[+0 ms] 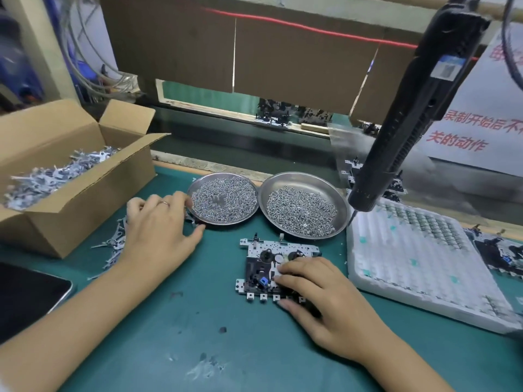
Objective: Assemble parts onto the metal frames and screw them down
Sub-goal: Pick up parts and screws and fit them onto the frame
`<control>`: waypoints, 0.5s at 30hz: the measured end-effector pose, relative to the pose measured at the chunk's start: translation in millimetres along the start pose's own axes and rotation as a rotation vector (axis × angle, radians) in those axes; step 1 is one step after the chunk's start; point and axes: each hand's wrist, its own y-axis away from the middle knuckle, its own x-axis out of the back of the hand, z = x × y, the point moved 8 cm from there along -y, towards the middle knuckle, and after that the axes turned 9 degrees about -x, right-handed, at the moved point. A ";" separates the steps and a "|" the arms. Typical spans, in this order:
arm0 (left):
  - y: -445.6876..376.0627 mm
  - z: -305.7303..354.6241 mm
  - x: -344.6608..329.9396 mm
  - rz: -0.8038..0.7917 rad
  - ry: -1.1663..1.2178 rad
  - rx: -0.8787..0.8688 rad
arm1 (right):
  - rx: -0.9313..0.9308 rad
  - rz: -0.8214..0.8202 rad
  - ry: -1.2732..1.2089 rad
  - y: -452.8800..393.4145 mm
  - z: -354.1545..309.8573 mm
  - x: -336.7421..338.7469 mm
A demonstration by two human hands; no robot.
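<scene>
A metal frame (263, 264) with black parts and a small blue piece lies flat on the green mat at centre. My right hand (317, 290) rests on the frame's right half, its fingers curled over it and its thumb at the near edge. My left hand (158, 222) hovers over loose metal parts (113, 247) beside the left screw dish (223, 198); its fingers are bent down and their tips are hidden, so any hold cannot be made out. A second dish of screws (302, 205) sits to the right. An electric screwdriver (404, 123) hangs above the right side.
An open cardboard box (70, 176) of small metal parts stands at the left. A white foam tray (418, 264) lies at the right. A dark tablet (25, 298) sits at the near left. A conveyor with more assemblies (283, 114) runs behind the mat.
</scene>
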 end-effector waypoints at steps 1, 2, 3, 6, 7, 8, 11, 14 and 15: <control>-1.4 -0.1 -2.7 -0.017 -0.006 0.013 | -0.002 -0.001 0.002 0.1 0.3 0.1; -2.4 0.6 -4.7 -0.032 -0.019 0.018 | -0.006 -0.001 0.001 0.2 0.3 -0.1; -2.7 1.1 -6.6 -0.050 -0.035 0.023 | -0.009 -0.001 -0.002 0.5 0.0 -0.4; -1.3 0.4 -8.4 -0.062 -0.026 0.049 | -0.011 0.000 -0.006 0.6 -0.5 -0.3; -0.3 0.3 -7.7 -0.056 -0.004 0.058 | -0.010 0.000 -0.005 0.6 -1.0 0.0; 0.4 0.3 -5.6 -0.045 0.025 0.066 | -0.009 0.000 -0.006 0.5 -1.5 0.2; 2.6 -2.8 7.4 0.029 0.096 0.101 | -0.002 0.000 0.000 0.6 -3.4 1.3; 4.4 -9.8 21.1 0.075 0.207 0.181 | -0.002 -0.001 -0.004 0.5 -4.0 3.8; 5.1 -12.5 24.7 0.097 0.308 0.218 | -0.004 0.013 -0.018 0.6 -4.1 5.9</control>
